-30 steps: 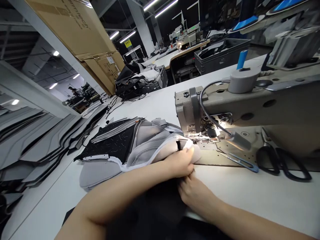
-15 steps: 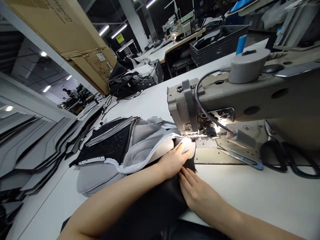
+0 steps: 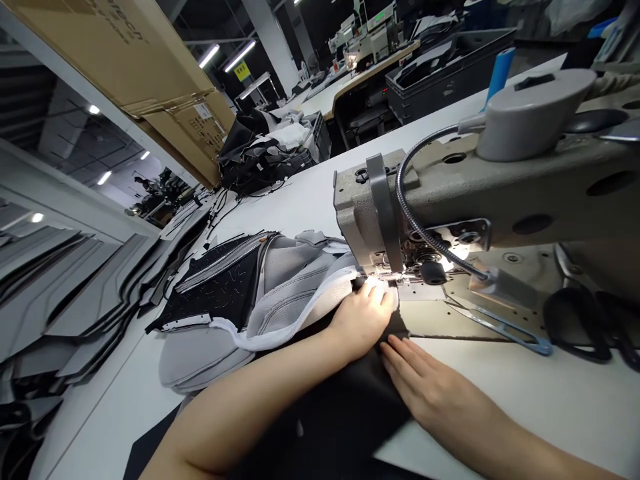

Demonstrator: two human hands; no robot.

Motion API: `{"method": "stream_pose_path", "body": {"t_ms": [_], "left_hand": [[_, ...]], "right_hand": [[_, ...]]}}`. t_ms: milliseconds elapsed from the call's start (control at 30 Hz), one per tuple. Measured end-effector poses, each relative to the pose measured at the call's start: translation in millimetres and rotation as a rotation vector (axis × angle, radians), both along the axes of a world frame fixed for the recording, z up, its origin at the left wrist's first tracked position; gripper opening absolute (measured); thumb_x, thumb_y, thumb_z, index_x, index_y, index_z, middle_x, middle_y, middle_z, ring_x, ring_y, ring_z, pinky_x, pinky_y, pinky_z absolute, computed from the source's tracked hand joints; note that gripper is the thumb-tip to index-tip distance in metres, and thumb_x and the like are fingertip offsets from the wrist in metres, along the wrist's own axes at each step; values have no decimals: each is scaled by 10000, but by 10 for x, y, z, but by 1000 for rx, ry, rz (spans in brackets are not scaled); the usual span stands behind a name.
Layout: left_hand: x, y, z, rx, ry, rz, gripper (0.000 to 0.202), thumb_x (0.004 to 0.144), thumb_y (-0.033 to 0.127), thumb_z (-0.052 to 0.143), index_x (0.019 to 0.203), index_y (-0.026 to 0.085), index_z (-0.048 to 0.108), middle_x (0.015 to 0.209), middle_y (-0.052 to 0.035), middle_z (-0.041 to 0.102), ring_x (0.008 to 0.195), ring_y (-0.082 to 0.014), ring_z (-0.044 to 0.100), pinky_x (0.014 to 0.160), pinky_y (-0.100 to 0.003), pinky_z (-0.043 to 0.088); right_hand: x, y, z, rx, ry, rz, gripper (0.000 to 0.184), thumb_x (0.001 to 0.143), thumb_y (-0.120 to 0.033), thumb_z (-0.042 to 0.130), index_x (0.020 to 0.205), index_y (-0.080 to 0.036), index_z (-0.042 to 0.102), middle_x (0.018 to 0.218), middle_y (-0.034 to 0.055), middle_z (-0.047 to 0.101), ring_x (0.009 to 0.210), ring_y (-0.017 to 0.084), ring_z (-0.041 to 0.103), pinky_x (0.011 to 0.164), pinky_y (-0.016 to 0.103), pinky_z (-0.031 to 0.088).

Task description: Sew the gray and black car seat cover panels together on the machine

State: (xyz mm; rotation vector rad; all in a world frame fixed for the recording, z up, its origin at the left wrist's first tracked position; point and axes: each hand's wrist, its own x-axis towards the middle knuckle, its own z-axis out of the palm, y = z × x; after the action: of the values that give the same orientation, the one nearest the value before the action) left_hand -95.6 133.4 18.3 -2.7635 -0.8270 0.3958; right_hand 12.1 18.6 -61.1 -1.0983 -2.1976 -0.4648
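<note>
Close to the needle of the sewing machine, my left hand has its bent fingers closed on the edge of a grey padded fabric cover. White piping runs along this cover, and a black panel with a zip-like strip lies at its far left. Beneath my hands a black sheet of material spreads over the table towards me. My right hand rests with straight fingers, held together, on the edge of that black sheet, just right of my left wrist. The machine's lamp lights my left fingertips, and the stitching point is partly hidden.
Blue-handled thread snips and black-handled scissors lie by the machine's base. Stacked grey panels stand at left. Behind are a crate of black and white pieces, a large cardboard box and another sewing station.
My left fingers have drawn in closer together on the fabric. My right hand has slid a little right and down, with more black sheet showing between the hands. The view has shifted slightly.
</note>
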Motion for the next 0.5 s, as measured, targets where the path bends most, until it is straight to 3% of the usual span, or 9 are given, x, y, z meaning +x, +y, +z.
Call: {"method": "stream_pose_path", "body": {"t_ms": [200, 500], "left_hand": [[91, 133, 57, -18, 32, -32, 214, 940, 162, 421, 1078, 134, 583, 1068, -90, 607, 1013, -241, 559, 742, -327, 525], [31, 167, 73, -53, 47, -117, 144, 887, 110, 493, 951, 122, 621, 976, -93, 624, 991, -249, 574, 776, -325, 521]], "right_hand": [[232, 172, 22, -34, -57, 22, 428, 784, -22, 328, 1047, 4, 664, 1128, 179, 641, 1075, 299, 578, 899, 405, 515], [215, 177, -12, -39, -8, 16, 417, 781, -33, 357, 1067, 9, 659, 1151, 193, 628, 1097, 315, 565, 901, 409, 520]]}}
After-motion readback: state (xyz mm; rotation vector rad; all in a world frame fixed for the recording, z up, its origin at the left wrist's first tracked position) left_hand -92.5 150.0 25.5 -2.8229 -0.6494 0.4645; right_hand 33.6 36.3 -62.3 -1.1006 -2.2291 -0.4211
